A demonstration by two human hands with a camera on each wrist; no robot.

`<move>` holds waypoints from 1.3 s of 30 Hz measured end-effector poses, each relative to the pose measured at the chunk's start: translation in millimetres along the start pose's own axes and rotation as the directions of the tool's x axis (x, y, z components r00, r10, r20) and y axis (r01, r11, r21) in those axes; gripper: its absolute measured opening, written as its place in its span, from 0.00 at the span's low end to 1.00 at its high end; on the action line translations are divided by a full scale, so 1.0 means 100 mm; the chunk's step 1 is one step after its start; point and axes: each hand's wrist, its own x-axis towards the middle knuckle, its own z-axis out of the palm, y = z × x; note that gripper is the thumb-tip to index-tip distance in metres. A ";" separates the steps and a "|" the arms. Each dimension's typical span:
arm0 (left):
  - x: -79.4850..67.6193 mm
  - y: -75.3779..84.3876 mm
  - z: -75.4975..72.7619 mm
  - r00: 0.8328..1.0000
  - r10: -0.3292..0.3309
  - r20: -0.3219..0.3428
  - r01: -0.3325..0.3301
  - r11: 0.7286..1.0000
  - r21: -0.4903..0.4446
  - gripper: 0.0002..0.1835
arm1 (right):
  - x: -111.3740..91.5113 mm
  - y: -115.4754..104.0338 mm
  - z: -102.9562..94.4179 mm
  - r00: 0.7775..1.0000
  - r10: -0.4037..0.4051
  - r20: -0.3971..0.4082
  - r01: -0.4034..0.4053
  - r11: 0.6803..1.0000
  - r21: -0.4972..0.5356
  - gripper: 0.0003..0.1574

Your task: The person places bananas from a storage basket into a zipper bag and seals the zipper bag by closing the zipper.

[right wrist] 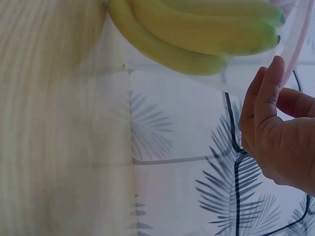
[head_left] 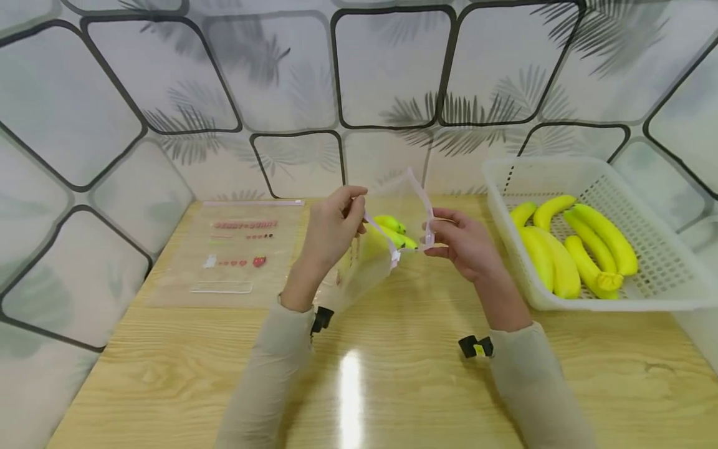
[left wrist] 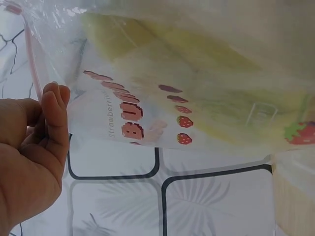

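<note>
My held bag [left wrist: 187, 101] reads "BUNNY", creased towards its end, with a small "strawberri"; on my flat bag [head_left: 230, 252], the word "BUNNY" looks blurred.

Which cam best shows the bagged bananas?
Right wrist: the bananas are close and clearly outlined, though cropped at the top. Head shows small parts inside the bag; left wrist, hazy yellow shapes through its plastic.

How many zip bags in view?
2: one zip bag held open between the left hand and right hand, bananas inside; one printed zip bag flat on the wooden table at left. More could be hidden beneath the flat one.
</note>
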 end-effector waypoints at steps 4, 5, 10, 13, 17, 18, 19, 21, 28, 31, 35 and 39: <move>0.11 0.01 -0.10 1.000 -0.004 -0.023 0.004 1.000 -0.003 0.12 | 0.05 -0.15 0.07 1.000 -0.008 0.002 0.008 0.998 -0.063 0.31; 0.13 0.02 -0.12 1.000 0.000 -0.031 0.000 1.000 -0.003 0.12 | 0.06 -0.19 0.09 1.000 -0.007 0.003 0.007 0.997 -0.075 0.31; 0.25 0.02 -0.23 0.998 -0.001 -0.060 -0.001 1.000 -0.019 0.12 | 0.11 -0.35 0.19 1.000 -0.028 0.003 0.028 0.989 -0.147 0.28; 0.29 0.03 -0.31 0.997 -0.007 -0.076 0.006 1.000 -0.011 0.12 | 0.14 -0.44 0.23 0.999 -0.043 0.014 0.044 0.984 -0.171 0.28; 0.35 0.07 -0.44 0.994 -0.018 -0.106 0.020 1.000 0.013 0.13 | 0.18 -0.56 0.30 0.998 -0.058 0.022 0.061 0.986 -0.157 0.27; 0.36 0.07 -0.48 0.994 -0.014 -0.112 0.017 1.000 0.026 0.13 | 0.18 -0.59 0.32 0.998 -0.064 0.019 0.066 0.986 -0.151 0.26; 0.38 0.08 -0.52 0.993 -0.011 -0.119 0.015 0.999 0.038 0.13 | 0.19 -0.63 0.35 0.997 -0.070 0.016 0.071 0.987 -0.144 0.26; 0.41 0.09 -0.60 0.991 0.002 -0.133 0.005 0.998 0.057 0.13 | 0.20 -0.70 0.41 0.997 -0.077 0.006 0.077 0.988 -0.133 0.24; 0.52 0.06 -0.85 0.983 0.001 -0.183 0.011 0.998 0.063 0.13 | 0.28 -0.88 0.62 0.995 -0.096 -0.037 0.094 0.994 -0.049 0.22; 0.50 0.05 -0.88 0.987 -0.026 -0.157 0.035 0.998 0.054 0.13 | 0.29 -0.87 0.66 0.995 -0.097 -0.025 0.096 0.994 -0.048 0.22; 0.45 0.04 -0.82 0.993 -0.054 -0.101 0.057 0.998 0.023 0.13 | 0.28 -0.78 0.65 0.996 -0.090 -0.023 0.088 0.992 -0.091 0.22; 0.43 0.05 -0.78 0.993 -0.088 -0.082 0.088 0.996 -0.015 0.14 | 0.26 -0.71 0.60 0.994 -0.105 -0.025 0.101 0.986 -0.134 0.21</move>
